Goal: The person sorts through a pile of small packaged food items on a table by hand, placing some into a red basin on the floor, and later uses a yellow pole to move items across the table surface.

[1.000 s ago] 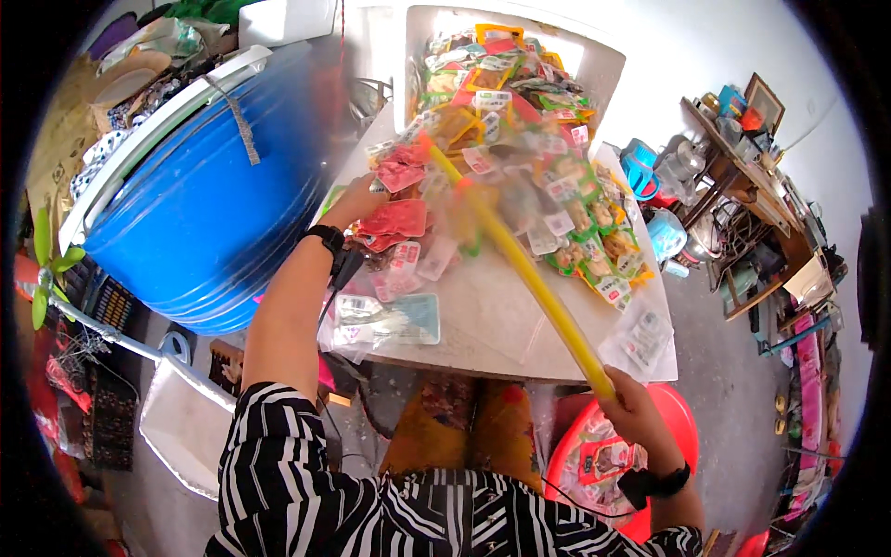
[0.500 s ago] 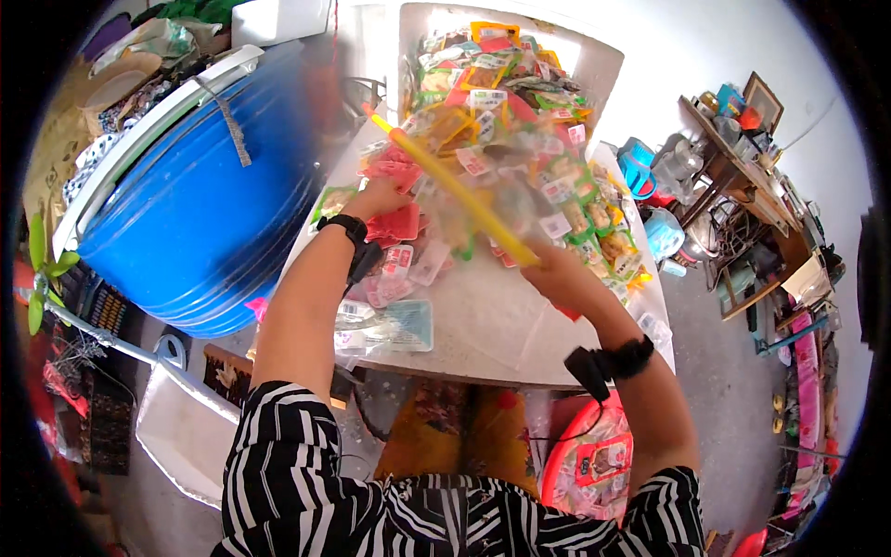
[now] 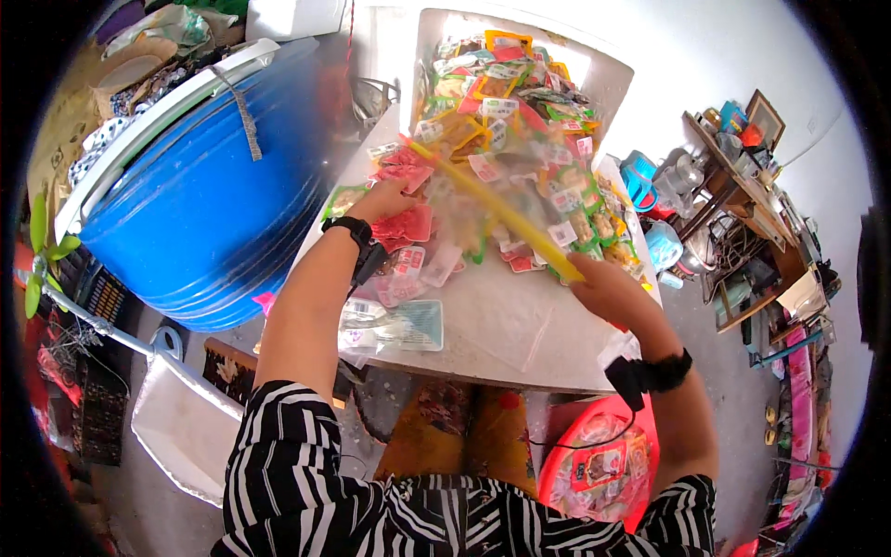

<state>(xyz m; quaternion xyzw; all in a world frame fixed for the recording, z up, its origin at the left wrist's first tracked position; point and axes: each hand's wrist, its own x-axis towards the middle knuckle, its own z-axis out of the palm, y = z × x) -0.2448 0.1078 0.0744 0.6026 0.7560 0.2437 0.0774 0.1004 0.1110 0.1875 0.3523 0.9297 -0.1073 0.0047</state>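
Note:
My right hand (image 3: 608,292) is closed around one end of a long yellow stick (image 3: 497,206). The stick slants up and left over the packets, its reddish tip near the red ones. At the table's left side, my left hand (image 3: 382,200) has bent fingers on a red packet (image 3: 406,174); the fingertips are partly hidden. Another red packet (image 3: 406,223) lies just below that hand. A heap of food packets (image 3: 497,102) in several colours covers the far part of the white table (image 3: 497,343). Between the hands, part of the heap looks blurred behind translucent plastic.
A big blue barrel (image 3: 213,195) stands to the left of the table. Clear plastic packs (image 3: 394,325) lie at the near left edge. Below the right forearm is a red basin (image 3: 549,464) with packets in it. Cluttered wooden shelving (image 3: 742,186) lines the right wall.
My right hand has shifted right and slightly down, drawing the yellow stick and its tip along. My left hand stays at the red packets. The whole view has shifted a little.

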